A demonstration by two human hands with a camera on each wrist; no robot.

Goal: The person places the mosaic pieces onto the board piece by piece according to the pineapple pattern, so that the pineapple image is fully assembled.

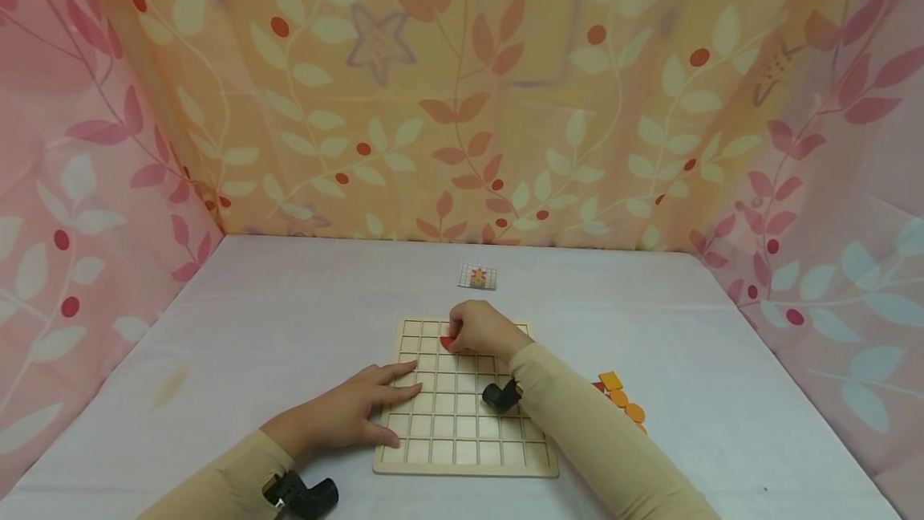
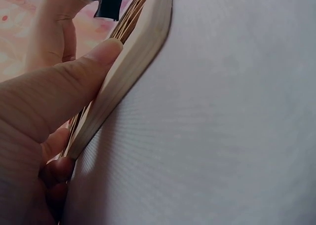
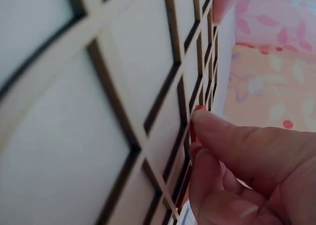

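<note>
Pinching a small, thin, red piece [image 1: 446, 341] between thumb and fingertips, the right hand [image 1: 485, 327] is holding it at the upper cells of a pale wooden gridded board [image 1: 465, 469] in the lower centre of the frame; the fingers are hiding its full outline, and whether it is lying flush in a cell cannot be told. The left hand [image 1: 350, 408] is resting on the board's left border, fingers extended and apart, grasping nothing. The piece is appearing light, stiff and probably smooth; its opposite edges are offering the surest hold, since the flat faces could be slipping under a fingertip. The board is looking rigid, its rim giving a good place for steadying. Right of centre, beyond the beige sleeve [image 1: 606, 432], orange round discs [image 1: 634, 412] and an orange square tile [image 1: 610, 381] are lying on a white cloth [image 1: 707, 359]. Above the board, near the middle of the frame, a small white card [image 1: 477, 276] is showing a printed red-and-yellow figure.
</note>
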